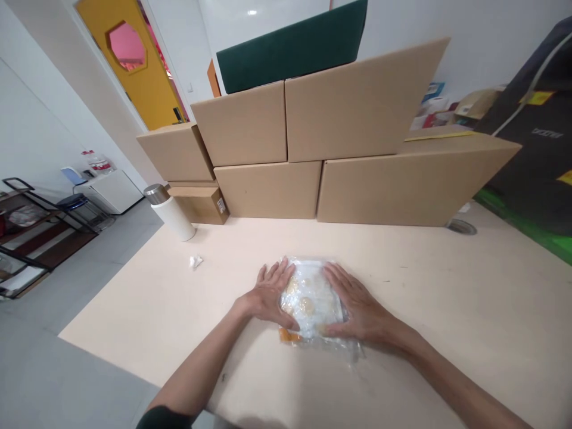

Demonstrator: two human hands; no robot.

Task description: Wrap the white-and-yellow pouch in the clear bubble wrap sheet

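A clear plastic-wrapped packet (308, 292) lies flat on the table in front of me, white inside with pale yellowish round spots and an orange patch at its near left corner. My left hand (273, 295) rests along its left side, fingers stretched out and thumb over the near edge. On the other side, my right hand (357, 307) touches the right edge, its fingers extended and thumb apart. Neither hand wraps around the packet. Loose crinkled film sticks out at the near right. What exactly is inside the wrapping I cannot make out.
Cardboard boxes (268, 192) stand stacked along the table's back, with a dark green box (295, 47) on top. At the back left are a white bottle (172, 217) with a metal cap and a crumpled white scrap (195, 261). A tape roll (462, 227) lies back right.
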